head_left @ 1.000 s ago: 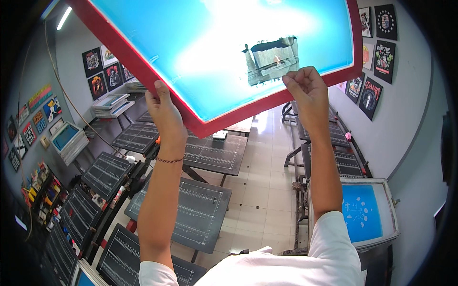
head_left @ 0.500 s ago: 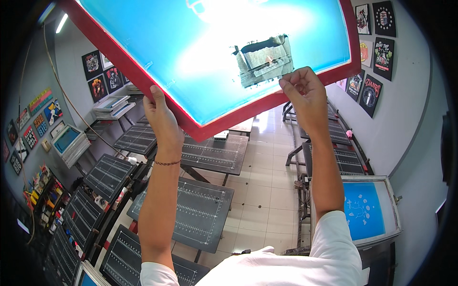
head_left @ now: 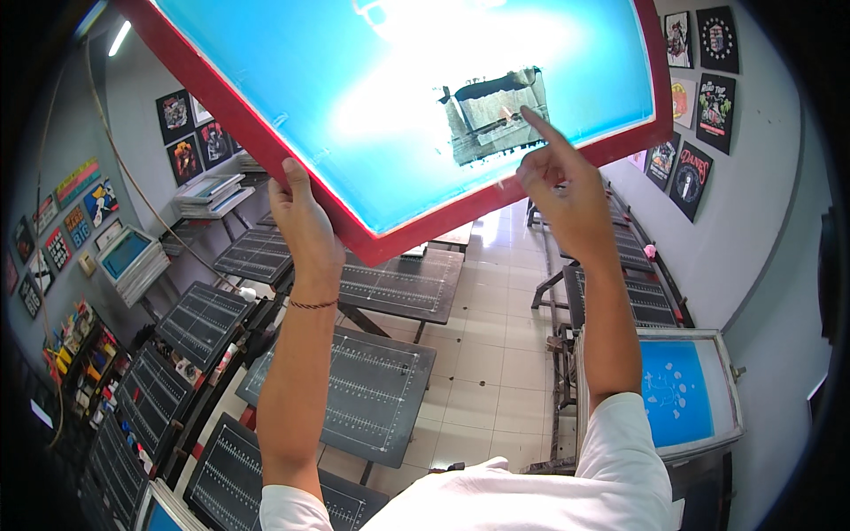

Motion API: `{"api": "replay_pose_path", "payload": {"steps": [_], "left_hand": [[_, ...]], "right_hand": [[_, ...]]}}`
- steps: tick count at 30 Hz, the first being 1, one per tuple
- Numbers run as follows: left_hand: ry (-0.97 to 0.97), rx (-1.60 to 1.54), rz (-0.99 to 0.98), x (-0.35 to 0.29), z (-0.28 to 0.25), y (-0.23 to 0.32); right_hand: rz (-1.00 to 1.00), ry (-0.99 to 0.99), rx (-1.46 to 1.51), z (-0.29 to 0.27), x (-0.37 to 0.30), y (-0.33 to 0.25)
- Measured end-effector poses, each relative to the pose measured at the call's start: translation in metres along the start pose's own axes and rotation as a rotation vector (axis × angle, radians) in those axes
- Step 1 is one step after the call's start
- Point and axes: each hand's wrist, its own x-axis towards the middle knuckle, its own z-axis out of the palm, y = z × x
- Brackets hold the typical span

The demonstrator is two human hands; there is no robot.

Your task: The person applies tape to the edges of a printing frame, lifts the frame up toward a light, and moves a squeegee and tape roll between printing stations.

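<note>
A screen-printing screen [head_left: 416, 190] with a red frame and bright blue mesh is held up, tilted, at the top of the view. My left hand [head_left: 304, 217] grips the frame's lower left edge, thumb on the near face and fingers behind. On the mesh sits a dark, see-through picture patch [head_left: 496, 119] with ragged edges. My right hand [head_left: 567, 190] is by the frame's lower right edge, its index finger stretched out over the patch; whether the tip touches is not clear. Its other fingers are curled, and a small pale blur shows beside the thumb.
Black printing boards [head_left: 376, 394] with white ruled marks line both sides of a tiled aisle [head_left: 487, 354]. Framed blue screens [head_left: 677, 389] stand at the lower right, with more stacked [head_left: 133, 257] at left. A rack of bottles and tools [head_left: 80, 354] stands far left.
My right hand has gone from a pinch at the patch's lower corner to a stretched index finger over the patch. My left hand keeps its grip; the view has shifted slightly.
</note>
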Motion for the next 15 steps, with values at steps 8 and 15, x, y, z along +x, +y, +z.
{"api": "replay_pose_path", "payload": {"steps": [8, 15], "left_hand": [[-0.008, 0.006, 0.024, -0.004, 0.001, 0.002], [-0.008, 0.009, 0.047, -0.006, -0.002, 0.001]], "right_hand": [[-0.219, -0.106, -0.293, 0.019, -0.014, -0.002], [-0.112, -0.034, -0.233, 0.020, -0.016, -0.007]]}}
